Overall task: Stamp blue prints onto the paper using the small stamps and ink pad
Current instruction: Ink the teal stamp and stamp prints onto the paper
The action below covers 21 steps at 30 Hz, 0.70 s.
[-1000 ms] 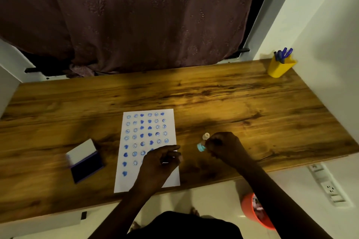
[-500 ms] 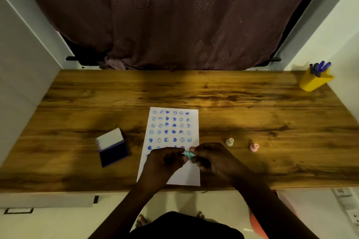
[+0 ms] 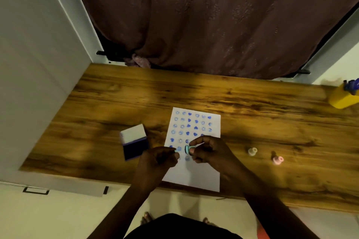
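A white paper (image 3: 194,177) with several rows of blue smiley and heart prints lies near the desk's front edge. Over its lower prints, my right hand (image 3: 210,150) pinches a small teal stamp (image 3: 187,149) held sideways. My left hand (image 3: 158,159) is just to its left, fingertips closed on a tiny teal piece (image 3: 176,150) that looks like the stamp's cap; the two pieces are slightly apart. The open ink pad (image 3: 136,147), dark blue with a white lid, sits left of the paper. A cream stamp (image 3: 252,151) and a pink stamp (image 3: 277,159) rest to the right.
The wooden desk (image 3: 233,93) runs between a white wall on the left and another on the right. A yellow holder (image 3: 342,100) with blue pens stands at the far right corner. A dark curtain hangs behind the desk.
My right hand brought the teal stamp from right of the paper to over it and met my left hand. The teal pieces, together half a second ago, are now slightly apart.
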Available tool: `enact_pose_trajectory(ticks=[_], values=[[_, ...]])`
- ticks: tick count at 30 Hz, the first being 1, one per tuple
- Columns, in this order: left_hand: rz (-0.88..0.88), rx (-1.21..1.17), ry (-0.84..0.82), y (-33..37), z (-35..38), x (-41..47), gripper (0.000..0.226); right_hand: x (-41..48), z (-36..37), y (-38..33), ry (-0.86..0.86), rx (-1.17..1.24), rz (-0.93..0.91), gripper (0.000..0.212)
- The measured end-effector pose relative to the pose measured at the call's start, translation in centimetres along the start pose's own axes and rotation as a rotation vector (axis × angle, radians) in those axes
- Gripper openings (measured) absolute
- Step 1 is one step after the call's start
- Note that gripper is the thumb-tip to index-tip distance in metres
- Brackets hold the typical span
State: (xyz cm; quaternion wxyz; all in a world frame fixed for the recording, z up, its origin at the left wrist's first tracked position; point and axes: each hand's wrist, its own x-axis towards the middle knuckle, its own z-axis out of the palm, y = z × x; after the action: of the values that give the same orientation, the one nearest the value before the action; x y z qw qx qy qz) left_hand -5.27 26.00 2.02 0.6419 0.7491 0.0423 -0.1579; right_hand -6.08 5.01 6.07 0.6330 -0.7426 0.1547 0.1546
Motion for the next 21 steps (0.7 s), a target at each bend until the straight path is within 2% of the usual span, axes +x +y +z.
enact_pose_trajectory(ticks=[4, 8, 14, 18, 21], values=[[0.046, -0.006, 0.058, -0.5, -3.4, -0.5, 0.016, 1.8, 2.5, -0.3, 0.001, -0.176, -0.057, 0.025], [0.039, 0.021, 0.134, -1.5, -6.9, -1.5, 0.02, 3.7, 6.1, -0.8, -0.024, -0.482, -0.216, 0.024], [0.054, -0.037, 0.215, -3.3, -11.0, -2.5, 0.027, 6.7, 11.6, -1.6, -0.056, -0.782, -0.364, 0.026], [0.081, -0.004, 0.219, -3.9, -12.9, -2.7, 0.024, 8.6, 14.3, -1.6, -0.085, -0.975, -0.415, 0.038], [0.083, -0.019, 0.211, -4.4, -14.0, -2.7, 0.027, 9.7, 15.5, -1.3, -0.099, -1.057, -0.401, 0.039]])
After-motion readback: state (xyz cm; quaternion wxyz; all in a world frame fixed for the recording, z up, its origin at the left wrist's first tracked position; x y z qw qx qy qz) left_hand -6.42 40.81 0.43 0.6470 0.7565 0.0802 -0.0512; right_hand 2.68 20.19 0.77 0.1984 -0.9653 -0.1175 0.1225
